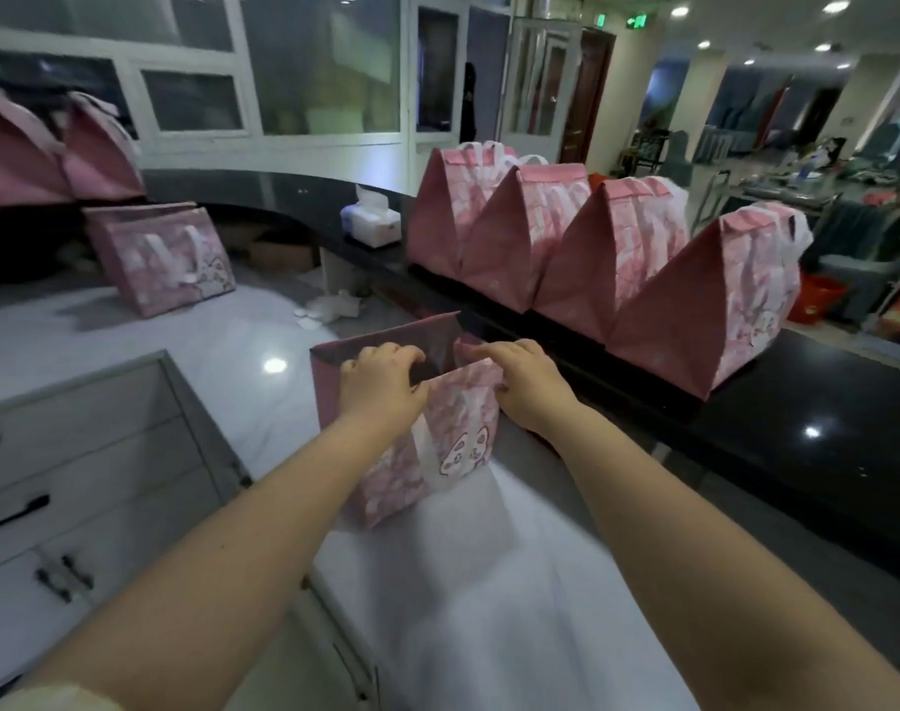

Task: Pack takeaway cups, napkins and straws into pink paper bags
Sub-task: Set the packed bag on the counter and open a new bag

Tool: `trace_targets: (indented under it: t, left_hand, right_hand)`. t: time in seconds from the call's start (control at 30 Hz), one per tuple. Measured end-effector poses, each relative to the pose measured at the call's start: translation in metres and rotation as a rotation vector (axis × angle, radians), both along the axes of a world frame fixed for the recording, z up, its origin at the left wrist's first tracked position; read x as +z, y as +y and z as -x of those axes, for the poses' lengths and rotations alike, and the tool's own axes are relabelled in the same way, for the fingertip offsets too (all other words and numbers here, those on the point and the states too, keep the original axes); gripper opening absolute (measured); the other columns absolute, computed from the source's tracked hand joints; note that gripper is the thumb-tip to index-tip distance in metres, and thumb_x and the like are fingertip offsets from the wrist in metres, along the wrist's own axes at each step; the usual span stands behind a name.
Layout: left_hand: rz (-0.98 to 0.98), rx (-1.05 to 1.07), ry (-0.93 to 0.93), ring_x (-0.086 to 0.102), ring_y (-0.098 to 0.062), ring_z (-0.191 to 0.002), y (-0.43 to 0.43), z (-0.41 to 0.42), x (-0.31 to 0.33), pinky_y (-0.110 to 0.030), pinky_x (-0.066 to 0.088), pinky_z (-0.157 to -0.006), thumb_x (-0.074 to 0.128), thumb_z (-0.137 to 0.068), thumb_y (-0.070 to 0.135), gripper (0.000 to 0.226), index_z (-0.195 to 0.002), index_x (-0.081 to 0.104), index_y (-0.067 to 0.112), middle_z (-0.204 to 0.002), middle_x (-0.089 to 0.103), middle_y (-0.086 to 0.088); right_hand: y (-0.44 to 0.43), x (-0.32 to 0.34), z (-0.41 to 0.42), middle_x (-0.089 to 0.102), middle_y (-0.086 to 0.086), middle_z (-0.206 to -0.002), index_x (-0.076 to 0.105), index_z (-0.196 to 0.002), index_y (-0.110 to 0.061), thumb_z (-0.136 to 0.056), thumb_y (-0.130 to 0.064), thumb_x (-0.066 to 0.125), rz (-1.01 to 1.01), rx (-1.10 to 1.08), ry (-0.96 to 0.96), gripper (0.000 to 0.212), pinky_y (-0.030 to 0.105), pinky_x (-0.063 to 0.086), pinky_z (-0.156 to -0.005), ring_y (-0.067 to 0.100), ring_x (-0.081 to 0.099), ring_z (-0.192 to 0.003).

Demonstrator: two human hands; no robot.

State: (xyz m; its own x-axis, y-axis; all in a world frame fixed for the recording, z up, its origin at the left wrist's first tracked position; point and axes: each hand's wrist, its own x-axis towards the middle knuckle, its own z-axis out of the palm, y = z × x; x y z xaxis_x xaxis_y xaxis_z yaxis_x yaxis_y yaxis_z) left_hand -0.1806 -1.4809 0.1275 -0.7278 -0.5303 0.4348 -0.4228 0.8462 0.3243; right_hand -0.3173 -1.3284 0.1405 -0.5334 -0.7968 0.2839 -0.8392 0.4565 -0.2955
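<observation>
Left grip (381, 384) and right grip (527, 384), both curled, seemingly pinch the pink bag (402, 479)

Contents of open bag (394, 482) unseen; left bags (7, 159) cropped, blurred.

The mouth of the open pink bag (402, 469), gripped at its rim by the left hand (381, 387) and the right hand (525, 387), is free between them. Just beyond and right of the right hand, a raised black counter (797, 402) carrying a row of closed pink bags (617, 259) blocks the way. On the near side of both hands the white countertop (463, 582) lies open, and the space left of the left hand is open too.
</observation>
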Motion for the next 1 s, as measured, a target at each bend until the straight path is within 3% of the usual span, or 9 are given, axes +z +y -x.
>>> trace_targets:
  t: [0.1,0.17,0.33,0.53,0.73,0.8,0.87,0.93,1.0]
  left_hand:
    - [-0.015,0.061,-0.005,0.057,-0.022,-0.103,-0.002,-0.024,-0.012,-0.038,0.042,-0.088,0.063,-0.087,0.048,0.034,-0.115,0.068,0.028,-0.11,0.068,0.005]
    - [-0.015,0.089,-0.038,0.056,-0.021,-0.102,-0.002,-0.035,-0.018,-0.039,0.04,-0.088,0.063,-0.088,0.044,0.025,-0.107,0.071,0.029,-0.106,0.068,0.007]
    - [0.009,0.107,0.046,0.054,-0.02,-0.099,0.002,-0.051,-0.029,-0.034,0.033,-0.081,0.063,-0.09,0.024,0.012,-0.092,0.075,0.027,-0.098,0.069,0.008]
    - [-0.001,0.085,0.317,0.051,-0.031,-0.111,0.008,-0.066,-0.043,-0.043,0.043,-0.09,0.073,-0.081,0.009,0.013,-0.088,0.077,0.02,-0.114,0.066,-0.005]
    - [-0.471,-0.011,0.515,0.045,0.012,-0.114,0.021,-0.082,-0.068,-0.013,0.042,-0.095,0.073,-0.083,0.008,0.047,-0.103,0.065,0.05,-0.128,0.048,0.017]
    - [-0.598,-0.027,0.599,0.051,0.008,-0.116,0.023,-0.087,-0.072,-0.019,0.048,-0.095,0.075,-0.082,0.009,0.062,-0.115,0.056,0.058,-0.125,0.049,0.028]
    - [-0.743,0.005,0.686,0.057,-0.002,-0.114,0.021,-0.091,-0.077,-0.024,0.05,-0.092,0.077,-0.082,0.012,0.062,-0.12,0.054,0.055,-0.125,0.056,0.023]
    - [-0.843,0.073,0.729,0.063,-0.005,-0.104,0.017,-0.092,-0.084,-0.033,0.055,-0.091,0.076,-0.082,0.012,0.047,-0.11,0.06,0.047,-0.112,0.066,0.014]
    - [-0.875,0.132,0.702,0.066,-0.009,-0.095,0.013,-0.096,-0.091,-0.042,0.055,-0.092,0.074,-0.083,0.01,0.035,-0.097,0.064,0.04,-0.1,0.069,0.012]
  right_hand:
    - [-0.017,-0.015,-0.009,0.028,-0.005,-0.157,0.032,-0.147,-0.034,-0.081,0.008,0.046,-0.199,-0.064,-0.025,0.079,0.043,0.025,-0.11,0.031,0.018,-0.142]
    - [-0.022,-0.025,-0.013,0.032,-0.005,-0.155,0.036,-0.144,-0.033,-0.081,0.009,0.045,-0.202,-0.086,-0.012,0.077,0.045,0.023,-0.11,0.031,0.018,-0.141]
    - [-0.015,-0.042,-0.02,0.067,-0.005,-0.112,0.065,-0.107,-0.023,-0.091,-0.01,0.053,0.07,-0.137,0.168,0.024,0.037,0.027,-0.089,0.026,0.042,-0.113]
    - [0.009,-0.051,-0.06,0.069,-0.007,-0.091,0.073,-0.09,-0.019,-0.087,-0.008,0.063,0.348,-0.078,0.04,0.014,0.029,0.017,-0.082,0.027,0.046,-0.104]
    - [0.037,-0.08,-0.097,0.068,-0.008,-0.106,0.074,-0.098,-0.022,-0.081,-0.011,0.071,0.552,-0.139,0.045,0.021,0.039,0.02,-0.101,0.028,0.043,-0.123]
    - [0.045,-0.086,-0.096,0.058,-0.002,-0.129,0.07,-0.112,-0.024,-0.079,-0.011,0.076,0.602,-0.156,-0.067,0.036,0.039,0.024,-0.11,0.028,0.036,-0.133]
    - [0.051,-0.088,-0.096,0.045,-0.004,-0.141,0.055,-0.128,-0.034,-0.077,-0.008,0.077,0.698,-0.187,-0.307,0.061,0.018,0.025,-0.111,0.016,0.035,-0.134]
    - [0.054,-0.088,-0.097,0.049,-0.01,-0.134,0.046,-0.13,-0.044,-0.078,-0.006,0.076,0.845,-0.236,-0.579,0.07,0.01,0.037,-0.101,0.002,0.048,-0.122]
    - [0.056,-0.092,-0.098,0.06,-0.013,-0.118,0.051,-0.121,-0.04,-0.081,-0.007,0.074,0.94,-0.317,-0.742,0.057,0.019,0.05,-0.093,-0.002,0.058,-0.106]
